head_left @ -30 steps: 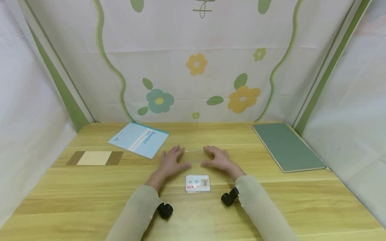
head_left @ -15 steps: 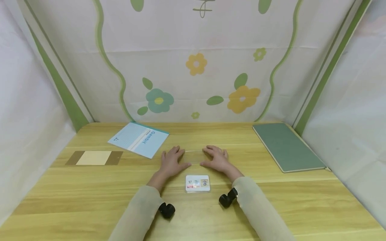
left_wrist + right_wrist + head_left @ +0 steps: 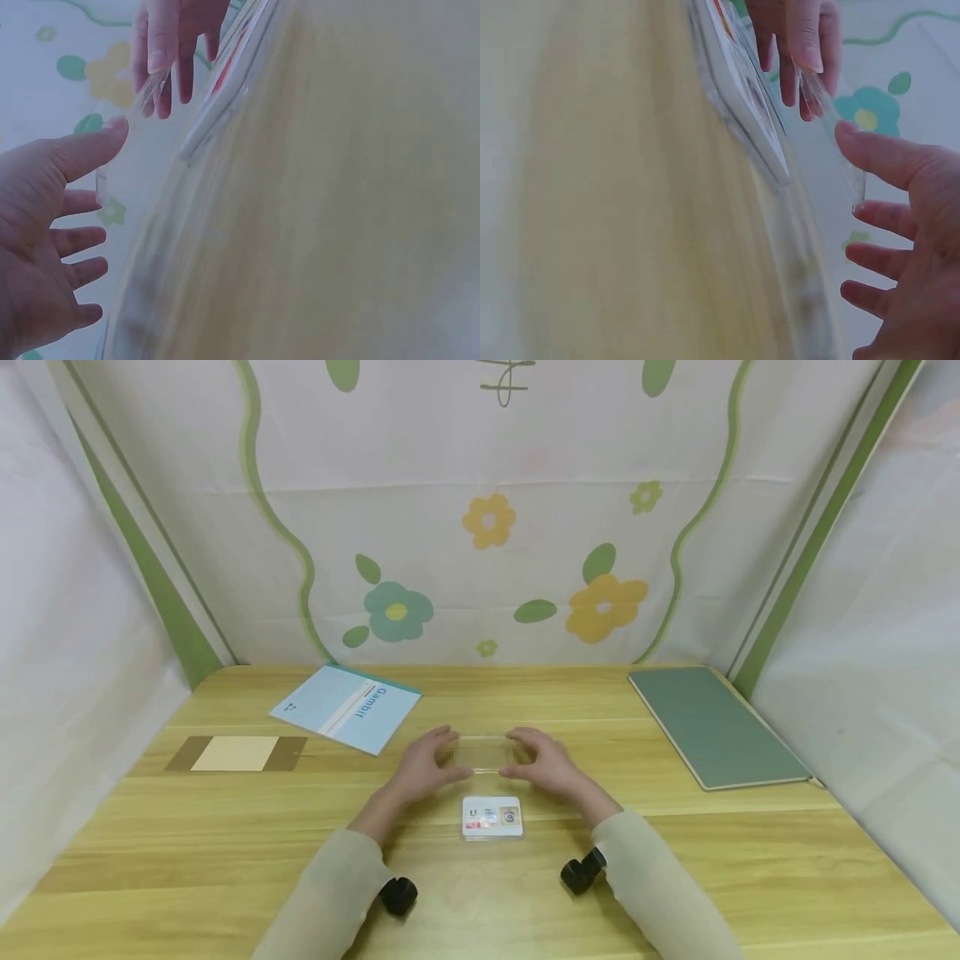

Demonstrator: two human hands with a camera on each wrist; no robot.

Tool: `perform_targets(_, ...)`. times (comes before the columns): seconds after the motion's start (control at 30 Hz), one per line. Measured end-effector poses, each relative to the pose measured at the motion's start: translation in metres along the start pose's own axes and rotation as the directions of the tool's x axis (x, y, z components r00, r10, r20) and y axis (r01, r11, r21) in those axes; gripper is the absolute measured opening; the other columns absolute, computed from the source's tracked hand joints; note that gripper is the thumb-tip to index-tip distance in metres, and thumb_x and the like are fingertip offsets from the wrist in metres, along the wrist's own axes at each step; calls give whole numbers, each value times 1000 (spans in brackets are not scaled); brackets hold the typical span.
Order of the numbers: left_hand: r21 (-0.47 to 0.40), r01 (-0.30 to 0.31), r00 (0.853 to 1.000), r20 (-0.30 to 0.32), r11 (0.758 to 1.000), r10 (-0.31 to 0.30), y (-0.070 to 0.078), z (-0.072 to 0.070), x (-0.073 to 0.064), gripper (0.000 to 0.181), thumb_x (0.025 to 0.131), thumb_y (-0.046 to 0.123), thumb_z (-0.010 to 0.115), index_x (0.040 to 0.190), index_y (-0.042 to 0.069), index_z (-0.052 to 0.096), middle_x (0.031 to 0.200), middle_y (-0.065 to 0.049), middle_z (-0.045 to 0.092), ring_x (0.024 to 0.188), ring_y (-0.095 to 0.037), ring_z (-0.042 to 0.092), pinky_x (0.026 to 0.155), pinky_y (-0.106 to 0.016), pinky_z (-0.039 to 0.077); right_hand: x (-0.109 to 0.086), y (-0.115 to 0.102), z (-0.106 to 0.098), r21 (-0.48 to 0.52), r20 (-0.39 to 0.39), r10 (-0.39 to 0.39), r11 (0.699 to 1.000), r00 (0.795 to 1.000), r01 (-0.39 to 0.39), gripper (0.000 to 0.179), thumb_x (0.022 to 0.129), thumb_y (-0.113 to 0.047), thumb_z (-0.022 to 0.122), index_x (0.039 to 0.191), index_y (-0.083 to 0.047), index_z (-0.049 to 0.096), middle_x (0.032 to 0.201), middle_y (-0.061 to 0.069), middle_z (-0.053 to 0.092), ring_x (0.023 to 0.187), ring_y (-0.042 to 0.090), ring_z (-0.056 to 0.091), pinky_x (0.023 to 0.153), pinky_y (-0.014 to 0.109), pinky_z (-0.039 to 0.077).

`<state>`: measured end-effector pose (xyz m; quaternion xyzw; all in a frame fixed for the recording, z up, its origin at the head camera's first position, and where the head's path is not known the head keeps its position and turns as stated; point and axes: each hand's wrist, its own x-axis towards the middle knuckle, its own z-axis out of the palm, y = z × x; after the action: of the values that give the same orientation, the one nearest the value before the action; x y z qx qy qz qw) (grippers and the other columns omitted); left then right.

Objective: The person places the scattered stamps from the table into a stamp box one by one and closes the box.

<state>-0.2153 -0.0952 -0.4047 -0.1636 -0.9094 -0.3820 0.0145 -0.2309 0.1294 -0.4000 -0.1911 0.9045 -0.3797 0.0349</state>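
Between the two hands is a clear, thin rectangular plastic lid [image 3: 483,755]. My left hand [image 3: 422,767] pinches its left end between thumb and fingers. At the opposite end, the right hand [image 3: 551,765] grips it the same way. Both wrist views show the lid [image 3: 838,146] raised off the wood, with the thumbs on its near edge and the lower fingers spread. Nearer the body lies a small clear case [image 3: 492,817] with a white printed card in it, flat on the table and apart from both hands.
A light-blue "Gambit" pad [image 3: 348,708] lies at the back left, and a brown-and-cream card strip [image 3: 235,753] left of it. At the right is a green notebook [image 3: 716,727]. A flower-patterned curtain [image 3: 487,577] stands behind the wooden table [image 3: 187,860].
Both hands now hold the clear lid slightly higher, its outline showing more plainly than before. The forearms have drawn a little apart. The card case has stayed put.
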Motion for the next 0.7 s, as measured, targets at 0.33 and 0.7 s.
perform_targets(0.33, -7, -99, 995, -14, 995, 99, 17, 1, -33, 70, 68, 42, 69, 121, 2, 48, 131, -15, 36, 119, -34, 29, 95, -50, 21, -39, -13, -2, 109, -14, -53, 992, 998, 54, 68, 64, -28, 75, 120, -2, 48, 123, 11, 45, 115, 29, 36, 94, 47, 24)
perform_targets(0.7, 16, -93, 996, -11, 995, 94, 20, 13, -54, 70, 66, 47, 68, 120, 5, 50, 131, -12, 36, 120, -30, 28, 97, -51, 10, -64, -10, 5, 43, -31, -72, 996, 997, 74, 66, 62, -32, 76, 116, -4, 51, 122, 13, 46, 113, 31, 37, 93, 51, 22)
